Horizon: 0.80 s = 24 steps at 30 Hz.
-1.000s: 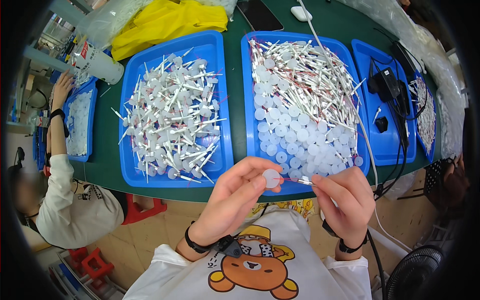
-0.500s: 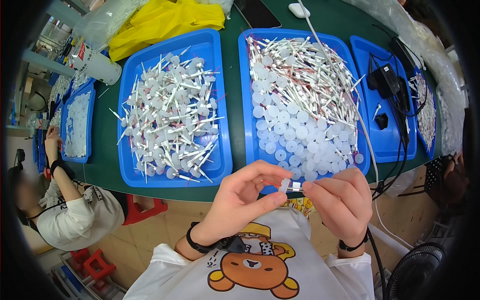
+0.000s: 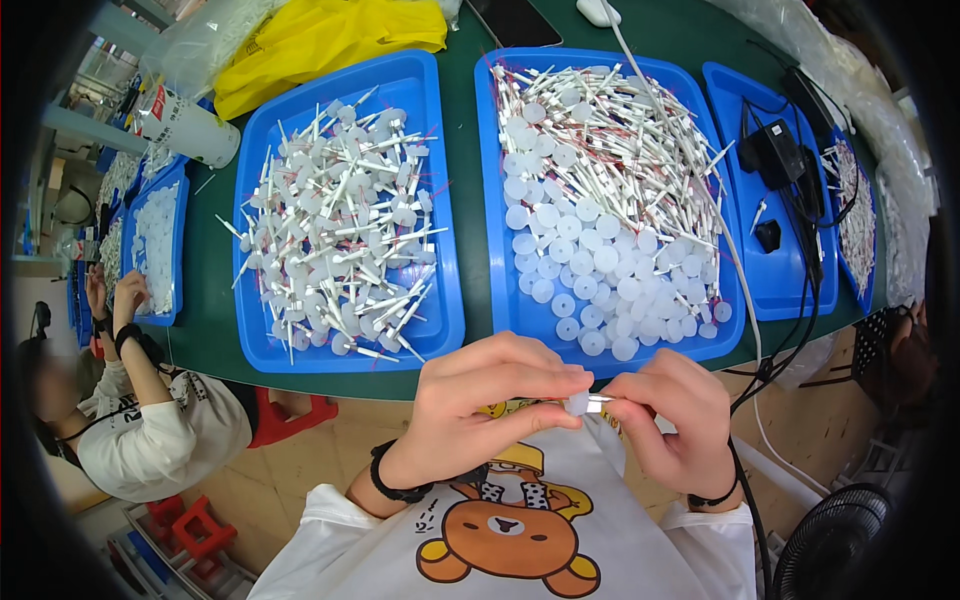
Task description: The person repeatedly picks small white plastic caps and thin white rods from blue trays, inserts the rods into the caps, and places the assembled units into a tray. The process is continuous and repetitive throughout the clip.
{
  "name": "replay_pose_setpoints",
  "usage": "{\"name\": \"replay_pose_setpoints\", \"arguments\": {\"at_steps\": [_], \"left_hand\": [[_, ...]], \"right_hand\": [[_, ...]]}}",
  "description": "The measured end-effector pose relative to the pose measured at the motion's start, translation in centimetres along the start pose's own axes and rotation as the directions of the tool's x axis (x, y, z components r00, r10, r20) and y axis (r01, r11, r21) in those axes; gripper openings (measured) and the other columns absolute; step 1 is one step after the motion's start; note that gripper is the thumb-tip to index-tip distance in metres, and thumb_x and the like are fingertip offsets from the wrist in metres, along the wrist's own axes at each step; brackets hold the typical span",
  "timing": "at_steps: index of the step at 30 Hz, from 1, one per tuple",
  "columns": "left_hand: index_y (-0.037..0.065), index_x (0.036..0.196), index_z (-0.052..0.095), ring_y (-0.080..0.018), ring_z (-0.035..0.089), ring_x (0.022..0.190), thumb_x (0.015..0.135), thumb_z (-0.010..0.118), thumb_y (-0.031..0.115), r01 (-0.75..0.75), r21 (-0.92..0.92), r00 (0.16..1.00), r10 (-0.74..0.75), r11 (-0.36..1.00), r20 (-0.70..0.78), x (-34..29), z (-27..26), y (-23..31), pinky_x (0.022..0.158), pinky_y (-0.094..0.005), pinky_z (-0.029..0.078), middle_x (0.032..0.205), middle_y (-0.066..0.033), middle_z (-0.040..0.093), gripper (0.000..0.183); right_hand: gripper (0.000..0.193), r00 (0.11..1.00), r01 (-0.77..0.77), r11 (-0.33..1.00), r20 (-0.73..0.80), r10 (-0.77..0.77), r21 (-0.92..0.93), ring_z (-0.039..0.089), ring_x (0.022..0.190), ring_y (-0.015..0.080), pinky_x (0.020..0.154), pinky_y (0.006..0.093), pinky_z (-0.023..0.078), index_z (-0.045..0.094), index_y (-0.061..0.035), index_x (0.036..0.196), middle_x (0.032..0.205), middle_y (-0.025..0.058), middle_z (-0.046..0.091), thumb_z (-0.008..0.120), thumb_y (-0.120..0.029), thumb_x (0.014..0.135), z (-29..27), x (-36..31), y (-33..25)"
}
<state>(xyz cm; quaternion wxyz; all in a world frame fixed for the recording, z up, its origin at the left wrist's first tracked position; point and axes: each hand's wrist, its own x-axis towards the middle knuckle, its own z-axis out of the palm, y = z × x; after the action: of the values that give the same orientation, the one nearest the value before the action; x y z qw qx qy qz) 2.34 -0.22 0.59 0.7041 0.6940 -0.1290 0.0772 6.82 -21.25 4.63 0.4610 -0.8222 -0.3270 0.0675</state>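
Note:
In front of my chest, my left hand pinches a translucent white plastic disc between its thumb and straightened fingers. My right hand grips a thin white stick-like part with thumb and curled forefinger, its end meeting the disc. Much of the stick is hidden by the fingers. Just beyond the hands lies a blue tray, with loose discs in its near half and white sticks with red wires in its far half. To its left, another blue tray holds sticks fitted with discs.
A smaller blue tray on the right holds a black adapter and cables. A pale cable crosses the middle tray. A yellow bag, cup and phone lie at the back. A co-worker sits left.
My hands have moved slightly lower, and the left fingers have straightened over the disc. At the left, the co-worker's hand has come to the edge of their tray.

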Motion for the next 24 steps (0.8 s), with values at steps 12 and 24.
{"name": "replay_pose_setpoints", "arguments": {"at_steps": [12,24], "left_hand": [[-0.003,0.099,0.075,-0.0265,0.071,0.085,0.071,0.084,-0.001,0.102,-0.069,0.990,-0.095,0.992,0.104,-0.1,-0.6,0.2,0.076,-0.0368,0.056,0.094,-0.0135,0.073,0.030],[-0.001,0.100,0.075,-0.0213,0.066,0.081,0.068,0.087,0.001,0.035,0.048,0.998,-0.038,0.998,0.059,-0.8,-0.4,1.8,0.072,-0.0333,0.053,0.093,-0.0100,0.070,0.034]], "right_hand": [[0.027,0.580,-0.798,0.147,0.676,0.454,0.585,0.033,0.054,0.0061,0.051,0.0252,0.025,0.068,0.0085,0.097,0.062,-0.0016,0.048,0.059,-0.017,0.101,-0.9,0.6,0.2],[0.018,0.731,-0.676,0.265,0.578,0.364,0.688,0.051,0.069,0.0122,0.060,0.0249,0.039,0.066,0.0040,0.107,0.082,0.0034,0.060,0.063,-0.011,0.097,0.4,-0.7,1.3]]}}
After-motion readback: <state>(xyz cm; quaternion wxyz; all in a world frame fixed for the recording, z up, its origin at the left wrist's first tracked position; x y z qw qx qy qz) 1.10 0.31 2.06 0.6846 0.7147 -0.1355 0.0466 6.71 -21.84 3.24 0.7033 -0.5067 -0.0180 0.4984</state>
